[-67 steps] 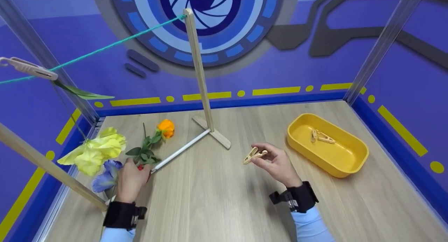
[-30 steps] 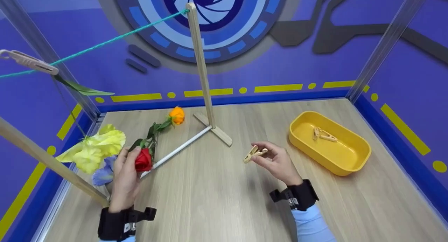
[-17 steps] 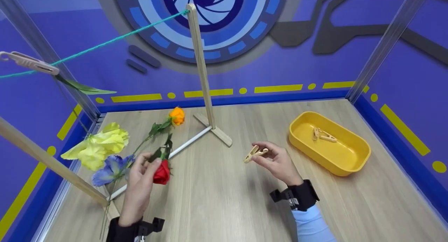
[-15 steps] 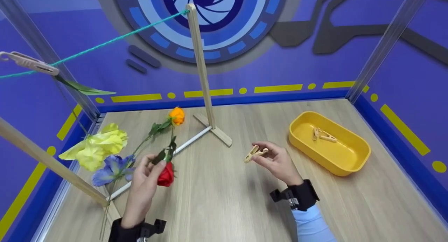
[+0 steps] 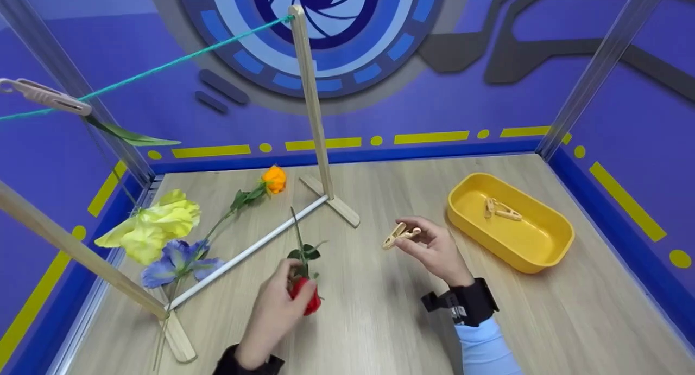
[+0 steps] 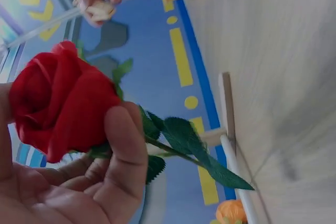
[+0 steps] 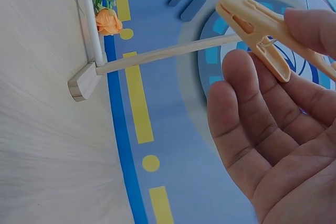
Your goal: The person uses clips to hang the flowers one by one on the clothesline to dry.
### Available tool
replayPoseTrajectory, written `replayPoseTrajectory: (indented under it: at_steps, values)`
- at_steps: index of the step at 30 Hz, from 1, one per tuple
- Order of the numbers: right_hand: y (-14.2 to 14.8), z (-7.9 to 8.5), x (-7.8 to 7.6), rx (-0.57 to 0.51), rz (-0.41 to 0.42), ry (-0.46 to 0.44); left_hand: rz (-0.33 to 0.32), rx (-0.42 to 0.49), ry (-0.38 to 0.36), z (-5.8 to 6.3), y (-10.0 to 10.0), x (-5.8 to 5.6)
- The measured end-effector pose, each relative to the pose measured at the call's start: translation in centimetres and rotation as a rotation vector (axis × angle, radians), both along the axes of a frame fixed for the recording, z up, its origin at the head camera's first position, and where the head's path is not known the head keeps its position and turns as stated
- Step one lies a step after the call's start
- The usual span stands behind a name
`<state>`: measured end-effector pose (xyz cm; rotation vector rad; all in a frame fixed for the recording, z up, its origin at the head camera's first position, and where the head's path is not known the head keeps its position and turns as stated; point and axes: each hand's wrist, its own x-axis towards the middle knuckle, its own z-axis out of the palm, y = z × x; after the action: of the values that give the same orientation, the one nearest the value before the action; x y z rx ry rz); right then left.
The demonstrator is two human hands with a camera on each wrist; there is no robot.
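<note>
And it's rose point(image 6: 73, 103) left, peg point(image 7: 274, 24) right;
left hand point(image 5: 271, 310) grips the bloom point(image 5: 313, 300), perhaps to free the stem point(image 5: 297, 228); right hand point(image 5: 440, 258) pinches the handles point(image 7: 273, 61), likely keeping the nose point(image 7: 228, 1) clear.

1 head view angled downward, 2 wrist close-ups

Found no legible text, brand or number. Noted graphic signs only: yellow chevrons point(image 6: 44, 16), dashes point(image 5: 431, 137) and dots point(image 5: 377, 140) on the walls point(image 5: 412, 112). Could not read a pale mark point(image 5: 459, 311) on the right wrist strap point(image 5: 479, 302).
</note>
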<state>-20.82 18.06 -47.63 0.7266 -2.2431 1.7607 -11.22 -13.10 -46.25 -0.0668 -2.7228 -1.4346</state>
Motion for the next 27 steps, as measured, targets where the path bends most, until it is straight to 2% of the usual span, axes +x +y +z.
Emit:
replayPoseTrajectory:
  at_steps: [4, 9, 21, 23, 27]
  values:
    - [0.2, 0.2, 0.0, -0.006, -0.007, -0.012, -0.016, -0.111, 0.042, -1.0, 1.6, 0.3]
    - [0.4, 0.5, 0.1, -0.004, -0.025, -0.008, -0.06, -0.182, 0.083, -2.1, 3.5, 0.1]
    - [0.8, 0.7, 0.2, -0.003, -0.041, 0.027, -0.111, -0.19, 0.059, -4.8, 7.0, -1.7]
    - [0.9, 0.8, 0.2, -0.005, -0.042, 0.029, -0.136, -0.166, 0.038, -5.0, 7.2, -1.9]
    - [1.0, 0.8, 0.1, -0.008, -0.04, 0.028, -0.188, -0.109, -0.056, -4.7, 6.8, -2.5]
